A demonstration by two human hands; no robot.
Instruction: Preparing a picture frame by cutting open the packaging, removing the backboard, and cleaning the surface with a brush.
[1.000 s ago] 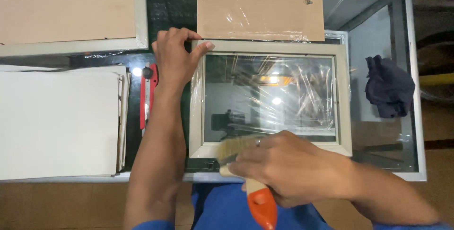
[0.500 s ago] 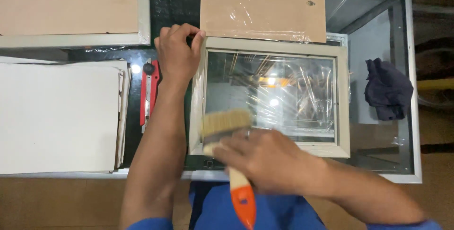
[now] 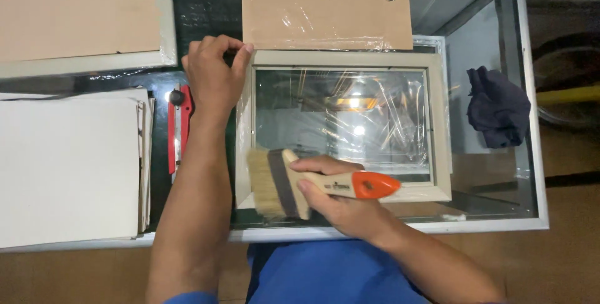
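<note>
Right hand point(image 3: 340, 201) gripping flat brush point(image 3: 300, 182) over picture frame point(image 3: 342, 127) near table's front edge; left hand point(image 3: 212, 76) pinching frame's far-left corner. Glass mostly unbrushed, apparently.

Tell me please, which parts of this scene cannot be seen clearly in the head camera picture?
- Picture frame, head view: its lower left corner is hidden by the brush and the right hand.
- Red cutter: its right side is covered by the left hand and forearm.
- Brown boards: cut off by the top edge.
- Glass: glare and wrinkled plastic film hide any dust.
- Dark cloth: its shape is too crumpled to identify.
</note>
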